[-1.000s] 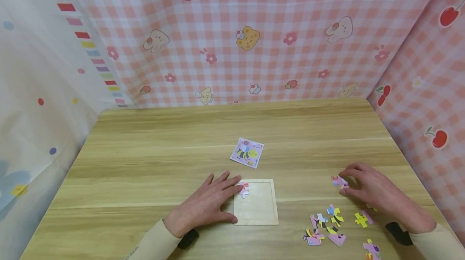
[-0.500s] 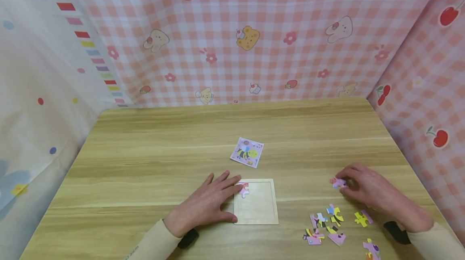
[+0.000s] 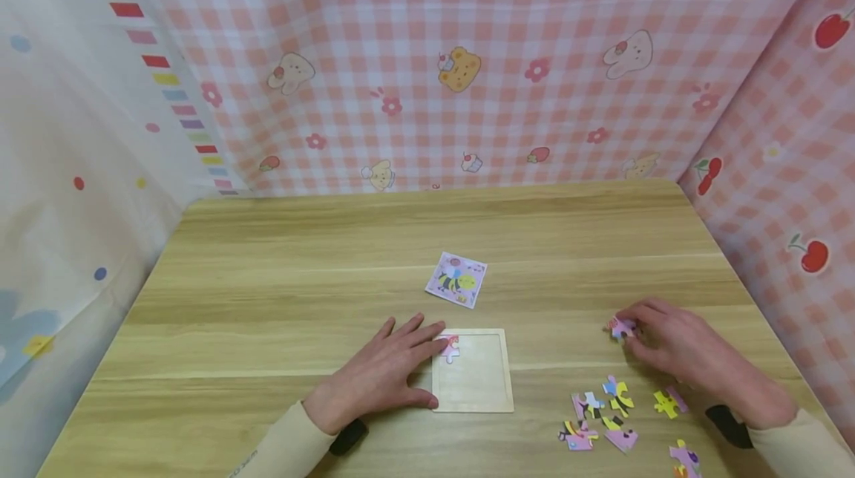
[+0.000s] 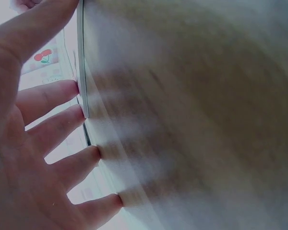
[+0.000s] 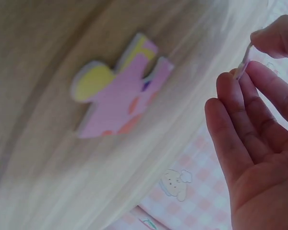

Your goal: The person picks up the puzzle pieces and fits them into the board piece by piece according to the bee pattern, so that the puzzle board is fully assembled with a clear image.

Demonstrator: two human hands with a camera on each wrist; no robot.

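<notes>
Pink puzzle piece [image 3: 623, 326]: pinched between thumb and fingertips of the right hand [image 3: 677, 338], shifted slightly toward the wooden tray [image 3: 476, 387] over the last second; clearance above the table [image 3: 300, 277] is hard to judge. Left hand [image 3: 374, 381]: fingers spread, resting on the tray's left edge, gripping nothing; unchanged. Placement appears pending: one visible corner piece [image 3: 451, 350] seated, loose pieces [image 3: 580, 439] outside.

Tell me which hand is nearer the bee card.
The left hand: it rests at the wooden tray's left side, on the near side of the bee card. The right hand is farther off, to the card's right, pinching a puzzle piece.
</notes>
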